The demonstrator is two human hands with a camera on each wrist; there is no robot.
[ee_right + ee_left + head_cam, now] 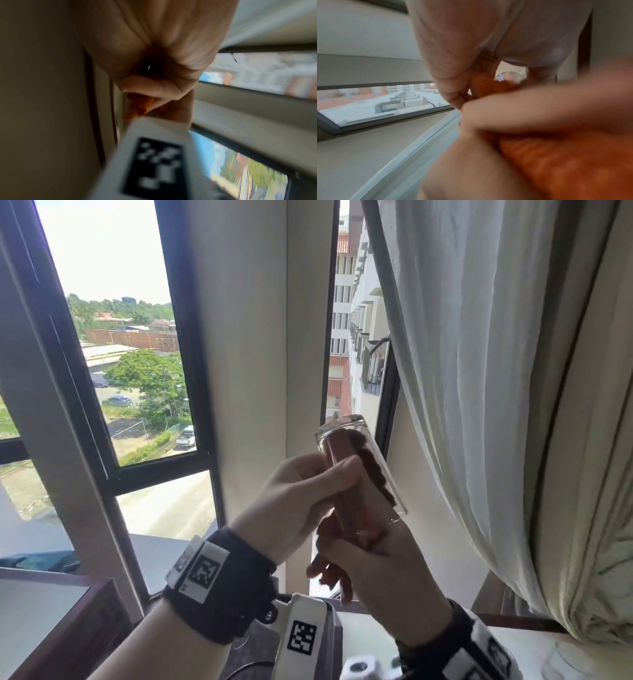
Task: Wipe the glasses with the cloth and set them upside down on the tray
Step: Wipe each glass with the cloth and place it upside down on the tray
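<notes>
A tall clear glass (343, 431) is held up in front of the window, tilted with its thick base uppermost. A rust-orange cloth (371, 474) is stuffed inside it and hangs out of its mouth below. My left hand (305, 498) grips the glass around its middle, thumb across the front. My right hand (380, 580) sits under the mouth of the glass and clutches the loose end of the cloth (334, 575). In the left wrist view the cloth (565, 162) fills the lower right, blurred. The right wrist view shows the curled right hand (163, 56) over a bit of cloth (139, 102). No tray is in view.
A pale curtain (496, 371) hangs close on the right of the glass. A cream pillar (246, 337) and dark window frames stand right behind it. A wooden cabinet with a glass top (51, 618) is at lower left, a light counter (548, 652) at lower right.
</notes>
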